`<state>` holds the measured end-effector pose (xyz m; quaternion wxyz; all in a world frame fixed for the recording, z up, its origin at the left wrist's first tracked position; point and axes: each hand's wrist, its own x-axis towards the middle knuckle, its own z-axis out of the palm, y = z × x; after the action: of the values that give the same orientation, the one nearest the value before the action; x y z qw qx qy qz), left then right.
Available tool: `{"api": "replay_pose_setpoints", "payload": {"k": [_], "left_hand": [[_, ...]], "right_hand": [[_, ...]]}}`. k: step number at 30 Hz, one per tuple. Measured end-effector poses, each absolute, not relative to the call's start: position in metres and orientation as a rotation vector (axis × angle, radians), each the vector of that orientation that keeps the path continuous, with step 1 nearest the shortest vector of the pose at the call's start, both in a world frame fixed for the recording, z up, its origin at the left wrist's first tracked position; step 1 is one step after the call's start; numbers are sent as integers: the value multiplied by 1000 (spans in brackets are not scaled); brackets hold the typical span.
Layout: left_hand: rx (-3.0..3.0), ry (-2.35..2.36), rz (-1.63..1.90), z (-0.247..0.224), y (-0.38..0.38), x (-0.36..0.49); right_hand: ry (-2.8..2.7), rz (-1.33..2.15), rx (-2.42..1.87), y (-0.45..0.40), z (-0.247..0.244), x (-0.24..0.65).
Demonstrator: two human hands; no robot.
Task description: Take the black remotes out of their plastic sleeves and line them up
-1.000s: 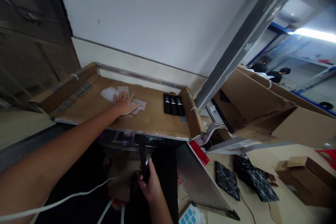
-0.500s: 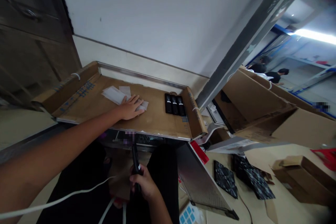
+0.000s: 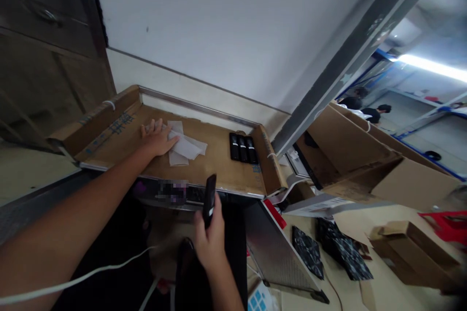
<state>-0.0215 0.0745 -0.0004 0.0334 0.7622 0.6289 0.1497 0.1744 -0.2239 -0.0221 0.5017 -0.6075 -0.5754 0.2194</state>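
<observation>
On the cardboard-lined tray [image 3: 215, 172], my left hand [image 3: 156, 140] lies flat with its fingers spread. It presses on the left end of a few thin, whitish translucent sleeves [image 3: 189, 147], which overlap at angles. My right hand [image 3: 211, 235] is wrapped round a slim black handheld device [image 3: 209, 199] with a small white label, held upright just in front of the tray's front edge. Its exact kind is unclear. Three similar black devices [image 3: 243, 148] lie side by side at the tray's right end.
Cardboard side walls [image 3: 270, 160] rise at the tray's ends. A white cable [image 3: 109, 267] crosses over my lap. To the right stand a large open carton [image 3: 350, 141], a smaller box [image 3: 412, 252] and dark patterned packets [image 3: 343, 248]. Two people [image 3: 372, 114] are far back.
My left hand has slid left over the sleeves, and they now lie fanned differently. My right hand has raised the black device up and to the right, closer to the tray edge.
</observation>
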Motion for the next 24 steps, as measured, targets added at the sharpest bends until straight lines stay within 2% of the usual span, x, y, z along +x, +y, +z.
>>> {"api": "replay_pose_setpoints", "payload": {"k": [2, 5, 10, 16, 24], "left_hand": [[2443, 1856, 526, 3, 71, -20], [2510, 1711, 423, 5, 72, -20], [2499, 1674, 279, 2, 78, -22], [2509, 1680, 335, -4, 82, -23], [2489, 1693, 319, -1, 80, -23]], "right_hand": [[-1465, 271, -1543, -185, 9, 187], [-1535, 62, -1674, -114, 39, 204], [-1599, -134, -1904, -26, 32, 210], [-1607, -183, -1993, -6, 6, 213], [-1558, -251, -2030, 4, 1, 218]]}}
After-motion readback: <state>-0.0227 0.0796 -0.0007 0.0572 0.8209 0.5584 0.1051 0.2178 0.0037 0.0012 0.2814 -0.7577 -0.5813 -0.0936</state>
